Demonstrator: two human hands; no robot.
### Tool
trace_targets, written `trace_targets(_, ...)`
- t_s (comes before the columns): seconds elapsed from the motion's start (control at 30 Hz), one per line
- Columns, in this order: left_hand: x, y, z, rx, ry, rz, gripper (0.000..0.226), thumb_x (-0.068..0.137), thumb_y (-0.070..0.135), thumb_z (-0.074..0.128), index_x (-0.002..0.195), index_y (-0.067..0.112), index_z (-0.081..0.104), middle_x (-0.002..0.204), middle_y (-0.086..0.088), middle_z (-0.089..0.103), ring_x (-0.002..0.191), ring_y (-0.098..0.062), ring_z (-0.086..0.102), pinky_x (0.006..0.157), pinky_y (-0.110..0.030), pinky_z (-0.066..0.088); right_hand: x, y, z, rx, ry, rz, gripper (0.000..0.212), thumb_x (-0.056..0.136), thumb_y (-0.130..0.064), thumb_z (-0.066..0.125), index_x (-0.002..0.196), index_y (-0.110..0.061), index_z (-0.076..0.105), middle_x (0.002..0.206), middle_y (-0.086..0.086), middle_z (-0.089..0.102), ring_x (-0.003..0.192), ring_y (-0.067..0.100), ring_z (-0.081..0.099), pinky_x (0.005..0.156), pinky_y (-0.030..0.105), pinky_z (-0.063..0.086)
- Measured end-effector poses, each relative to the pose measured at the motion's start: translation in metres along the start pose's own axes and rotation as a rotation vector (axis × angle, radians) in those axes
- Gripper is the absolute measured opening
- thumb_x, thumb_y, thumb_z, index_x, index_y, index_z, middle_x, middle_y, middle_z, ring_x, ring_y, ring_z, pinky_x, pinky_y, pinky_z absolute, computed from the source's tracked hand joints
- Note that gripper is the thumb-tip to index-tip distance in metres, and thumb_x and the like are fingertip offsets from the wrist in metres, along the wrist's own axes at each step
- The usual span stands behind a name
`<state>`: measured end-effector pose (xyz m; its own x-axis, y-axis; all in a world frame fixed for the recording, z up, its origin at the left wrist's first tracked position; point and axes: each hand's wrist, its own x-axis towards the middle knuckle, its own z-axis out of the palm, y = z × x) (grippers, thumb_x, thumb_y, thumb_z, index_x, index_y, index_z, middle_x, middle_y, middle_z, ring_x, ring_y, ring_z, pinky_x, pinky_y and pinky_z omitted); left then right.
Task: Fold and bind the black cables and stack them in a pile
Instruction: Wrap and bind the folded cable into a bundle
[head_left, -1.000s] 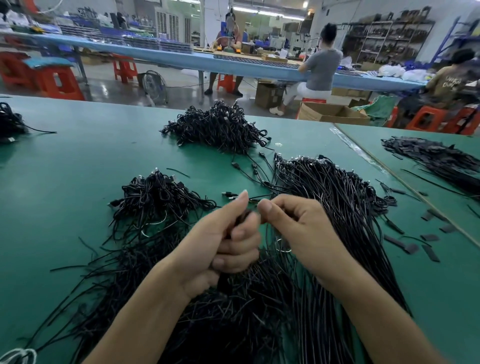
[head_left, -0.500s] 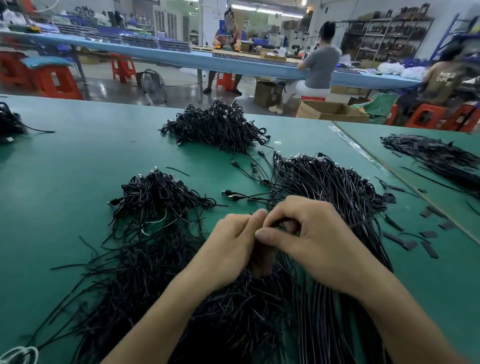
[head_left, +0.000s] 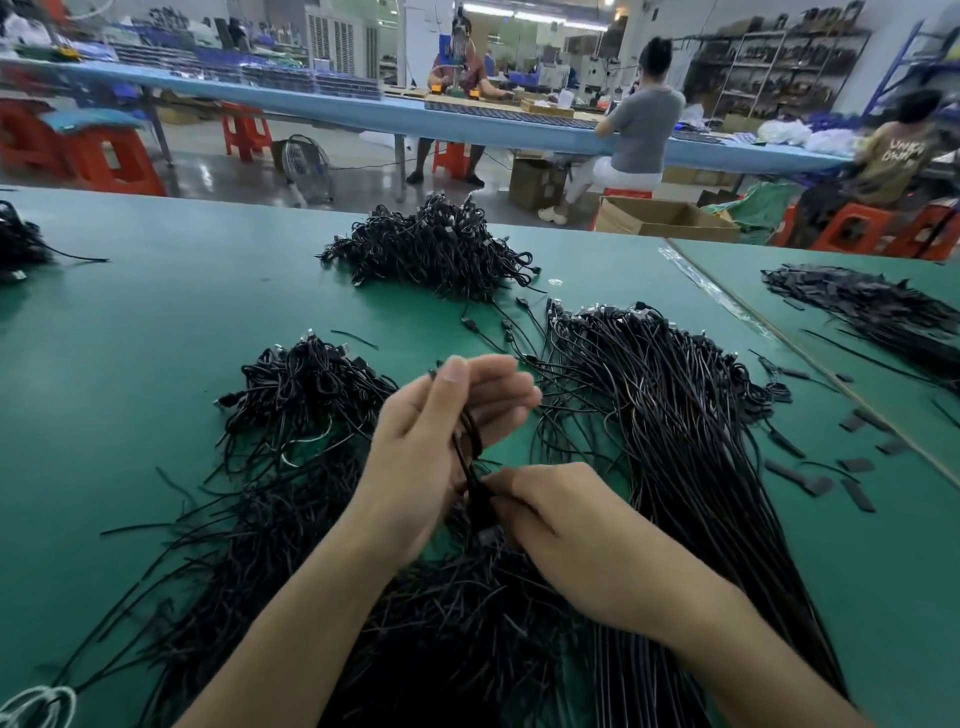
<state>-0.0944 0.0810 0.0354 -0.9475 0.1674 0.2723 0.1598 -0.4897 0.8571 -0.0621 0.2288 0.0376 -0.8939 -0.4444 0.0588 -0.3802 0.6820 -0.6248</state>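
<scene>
Your left hand (head_left: 441, 441) stood raised, palm turned to the right, thumb and fingers stretched nearly straight. Your right hand (head_left: 566, 525) sat lower, just beside it, back facing up, fingers curled and pinching a black cable (head_left: 469, 452) near the heel of the left palm. Both bare forearms reached in from below, converging.

- Two lines of pale lettering on the back of a seated person's tan T-shirt (head_left: 900, 151): the first seems to begin "UN", the rest too blurred to read.
</scene>
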Motion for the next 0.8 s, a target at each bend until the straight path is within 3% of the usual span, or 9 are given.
trace_targets(0.1, -0.003, -0.011, -0.001, 0.588, -0.037, 0.09, 0.029, 0.102, 0.03, 0.044, 0.103, 0.018, 0.071, 0.095, -0.001, 0.076, 0.092, -0.012, 0.072, 0.081, -0.026, 0.058, -0.006, -0.003, -0.012, -0.109, -0.027, -0.055, 0.019, 0.099, -0.035, 0.043, 0.09, -0.031, 0.059, 0.08, -0.016, 0.058, 0.073, 0.008, 0.058, 0.068, 0.035, 0.051)
trace_targets(0.17, -0.006, -0.011, 0.001, 0.777, -0.158, 0.01, 0.04, 0.103, 0.037, 0.042, 0.08, 0.02, 0.07, 0.073, 0.004, 0.07, 0.066, -0.013, 0.065, 0.063, -0.032, 0.053, -0.009, -0.005, -0.023, -0.096, 0.04, -0.09, 0.019, 0.094, -0.037, 0.05, 0.082, -0.029, 0.061, 0.08, -0.017, 0.061, 0.075, 0.008, 0.06, 0.071, 0.038, 0.053)
trace_targets(0.23, -0.008, -0.008, 0.005, 0.706, -0.231, -0.111, 0.053, 0.101, 0.045, 0.037, 0.061, 0.02, 0.06, 0.054, 0.005, 0.06, 0.049, -0.012, 0.054, 0.05, -0.027, 0.042, -0.009, -0.004, -0.033, -0.028, 0.118, -0.114, 0.019, 0.09, -0.036, 0.061, 0.075, -0.026, 0.066, 0.075, -0.014, 0.068, 0.073, 0.008, 0.066, 0.07, 0.036, 0.054)
trace_targets(0.37, -0.011, 0.003, 0.005, 0.533, -0.313, -0.348, 0.065, 0.097, 0.058, 0.032, 0.058, 0.019, 0.064, 0.042, 0.004, 0.049, 0.034, -0.011, 0.046, 0.038, -0.018, 0.035, -0.007, 0.0, -0.039, 0.244, 0.256, -0.128, 0.015, 0.085, -0.027, 0.077, 0.076, -0.021, 0.066, 0.066, -0.001, 0.07, 0.064, 0.017, 0.068, 0.067, 0.041, 0.055)
trace_targets(0.43, -0.01, 0.008, 0.001, 0.459, -0.368, -0.388, 0.062, 0.096, 0.062, 0.034, 0.054, 0.021, 0.057, 0.04, 0.007, 0.039, 0.032, -0.008, 0.038, 0.037, -0.016, 0.03, -0.006, 0.002, -0.039, 0.307, 0.31, -0.123, 0.017, 0.082, -0.029, 0.08, 0.079, -0.02, 0.065, 0.068, 0.001, 0.067, 0.062, 0.018, 0.062, 0.062, 0.036, 0.052)
trace_targets(0.6, -0.012, 0.016, -0.007, 0.155, -0.507, -0.494, 0.054, 0.099, 0.055, 0.045, 0.055, 0.025, 0.043, 0.043, 0.006, 0.041, 0.035, -0.008, 0.043, 0.034, -0.015, 0.029, -0.005, 0.001, -0.043, 0.488, 0.146, -0.13, 0.012, 0.084, -0.027, 0.074, 0.083, -0.023, 0.063, 0.074, -0.004, 0.063, 0.07, 0.011, 0.057, 0.064, 0.024, 0.047)
trace_targets(0.7, -0.011, 0.013, -0.002, 0.245, -0.418, -0.444, 0.055, 0.098, 0.054, 0.047, 0.052, 0.025, 0.044, 0.05, -0.001, 0.052, 0.043, -0.013, 0.055, 0.039, -0.016, 0.04, -0.004, 0.002, -0.044, 0.401, 0.179, -0.107, 0.012, 0.088, -0.021, 0.074, 0.084, -0.022, 0.062, 0.078, 0.003, 0.067, 0.07, 0.022, 0.061, 0.066, 0.036, 0.052)
trace_targets(0.8, -0.007, 0.0, 0.003, 0.527, -0.229, -0.212, 0.054, 0.091, 0.053, 0.044, 0.047, 0.022, 0.041, 0.052, -0.001, 0.047, 0.048, -0.018, 0.047, 0.047, -0.024, 0.04, -0.003, 0.002, -0.04, 0.279, 0.266, -0.083, 0.014, 0.089, -0.018, 0.072, 0.083, -0.023, 0.061, 0.075, 0.005, 0.065, 0.07, 0.029, 0.06, 0.067, 0.048, 0.053)
